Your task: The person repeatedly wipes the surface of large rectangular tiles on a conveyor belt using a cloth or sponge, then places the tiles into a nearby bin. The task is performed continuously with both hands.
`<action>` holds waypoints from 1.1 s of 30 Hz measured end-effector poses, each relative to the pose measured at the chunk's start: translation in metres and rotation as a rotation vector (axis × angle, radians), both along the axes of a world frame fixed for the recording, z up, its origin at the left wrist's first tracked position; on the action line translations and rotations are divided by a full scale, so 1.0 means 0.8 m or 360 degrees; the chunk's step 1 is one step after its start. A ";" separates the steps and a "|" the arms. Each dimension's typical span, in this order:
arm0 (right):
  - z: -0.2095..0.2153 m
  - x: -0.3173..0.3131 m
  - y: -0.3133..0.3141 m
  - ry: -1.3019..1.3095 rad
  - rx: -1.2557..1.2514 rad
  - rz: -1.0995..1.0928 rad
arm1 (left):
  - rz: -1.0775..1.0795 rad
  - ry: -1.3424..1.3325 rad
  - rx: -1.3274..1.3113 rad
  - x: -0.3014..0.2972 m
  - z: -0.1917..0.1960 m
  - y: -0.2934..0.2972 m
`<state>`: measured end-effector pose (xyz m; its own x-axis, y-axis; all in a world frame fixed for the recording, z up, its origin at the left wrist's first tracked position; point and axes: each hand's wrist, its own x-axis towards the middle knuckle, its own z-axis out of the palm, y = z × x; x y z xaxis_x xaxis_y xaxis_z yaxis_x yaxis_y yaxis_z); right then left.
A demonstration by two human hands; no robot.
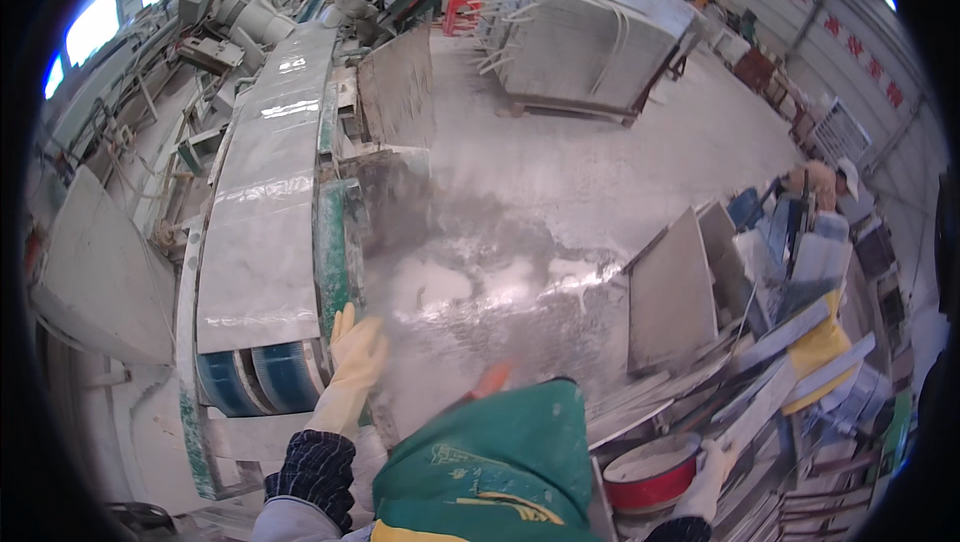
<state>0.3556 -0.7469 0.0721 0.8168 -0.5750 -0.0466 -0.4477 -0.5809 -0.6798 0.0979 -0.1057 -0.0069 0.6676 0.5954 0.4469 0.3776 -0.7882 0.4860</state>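
At the conveyor's end, left hand (358, 347) fingers (345, 322) lie flat against the stone slab (450, 292).

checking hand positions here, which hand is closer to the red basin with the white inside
Right. The right hand, in a pale glove, sits just beside the red basin at its right rim. The left hand is far off to the left, by the green edge of the conveyor.
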 end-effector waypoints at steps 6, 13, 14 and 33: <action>0.082 -0.004 0.013 -0.0430 0.1143 -0.0214 | 0.0055 0.0080 -0.0186 -0.002 -0.003 0.002; 0.094 0.025 0.176 -0.0431 0.0840 0.0928 | -0.0107 -0.0567 -0.1631 0.063 0.034 -0.062; 0.093 0.024 0.212 -0.0387 0.0840 0.1153 | -0.0158 -0.0528 -0.1885 0.077 0.053 -0.086; 0.054 -0.002 0.409 -0.0626 -0.0138 0.2790 | 0.1017 -0.1854 -0.2104 -0.197 0.067 -0.055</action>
<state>0.3538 -0.4197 0.1154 0.3689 0.8922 0.2607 0.8279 -0.1878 -0.5286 -0.0596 -0.1496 0.0465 -0.0275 0.8960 -0.4431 -0.5010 0.3713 0.7818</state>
